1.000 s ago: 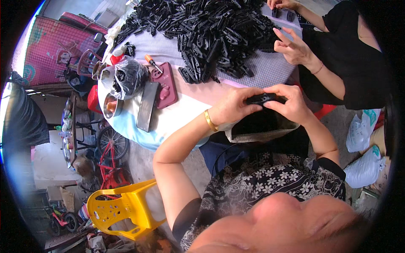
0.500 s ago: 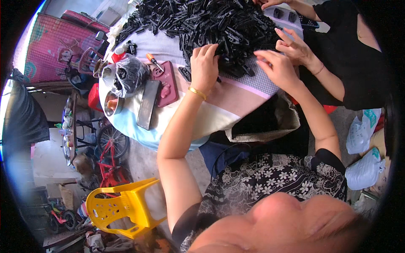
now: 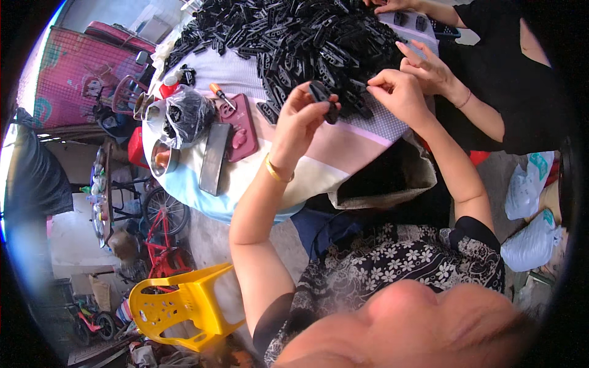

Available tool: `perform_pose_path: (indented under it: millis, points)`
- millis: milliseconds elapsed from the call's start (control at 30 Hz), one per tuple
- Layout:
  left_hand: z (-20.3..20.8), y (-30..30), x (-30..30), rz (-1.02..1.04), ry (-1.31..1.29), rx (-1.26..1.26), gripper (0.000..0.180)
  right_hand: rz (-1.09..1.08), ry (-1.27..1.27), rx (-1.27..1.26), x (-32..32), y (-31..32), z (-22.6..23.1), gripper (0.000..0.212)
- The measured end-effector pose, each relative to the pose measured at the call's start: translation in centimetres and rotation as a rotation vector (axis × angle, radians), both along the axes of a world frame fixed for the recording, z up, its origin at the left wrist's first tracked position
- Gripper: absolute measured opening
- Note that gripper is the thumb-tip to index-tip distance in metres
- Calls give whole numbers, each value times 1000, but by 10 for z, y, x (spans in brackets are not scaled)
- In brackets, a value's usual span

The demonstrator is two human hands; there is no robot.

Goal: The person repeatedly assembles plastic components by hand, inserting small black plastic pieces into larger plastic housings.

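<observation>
Between the thumb and fingers of my left hand, which wears a gold bracelet, is a black plastic clip-like part, held tilted above the near edge of the pile. My right hand is at the pile's right edge, thumb and forefinger pinched together; whatever they may hold is too small to make out. A large heap of similar black plastic parts covers the far side of the cloth-covered table. One loose part lies left of the heap, close to my left wrist.
At right, a co-worker's hand is close beside my right hand. A dark phone, maroon pad, orange-handled screwdriver, plastic bag and metal bowl occupy the table's left. An open sack hangs below its edge; a yellow chair stands lower left.
My left hand has turned over and drawn slightly back from the heap, bringing the black part into view. My right hand's fingers have closed into a pinch. The co-worker's near hand has barely moved.
</observation>
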State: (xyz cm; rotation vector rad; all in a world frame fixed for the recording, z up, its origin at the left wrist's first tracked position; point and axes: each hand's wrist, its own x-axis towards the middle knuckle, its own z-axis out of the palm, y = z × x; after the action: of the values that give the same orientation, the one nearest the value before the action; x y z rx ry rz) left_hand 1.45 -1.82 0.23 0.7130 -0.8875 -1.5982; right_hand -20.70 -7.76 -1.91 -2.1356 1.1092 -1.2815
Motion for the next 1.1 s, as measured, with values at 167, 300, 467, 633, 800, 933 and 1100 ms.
perform_pose_path:
  millis: [167, 300, 467, 633, 800, 933, 1100]
  points:
    - [-5, 1, -10, -99, -206, -43, 34, -26, 55, -5, -6, -5, 4, 6]
    - [-11, 1, -11, -155, -105, 53, 35, 14, -60, -292, 2, 18, 16, 7]
    - [-14, 1, -9, -168, -88, 103, 34, 194, -130, -147, 11, 44, 28, 8]
    - [-13, 2, -15, -66, -164, 29, 35, 155, -48, -348, 17, 47, 21, 10]
    - [-14, 1, -15, -42, -222, -2, 36, 116, 50, -449, 18, 49, 22, 9]
    - [-12, 2, -17, -59, -218, -5, 37, 140, 120, -467, 16, 50, 21, 10]
    - [-14, 3, -19, 1, -353, -181, 46, 168, -191, -157, 26, 49, 3, 9]
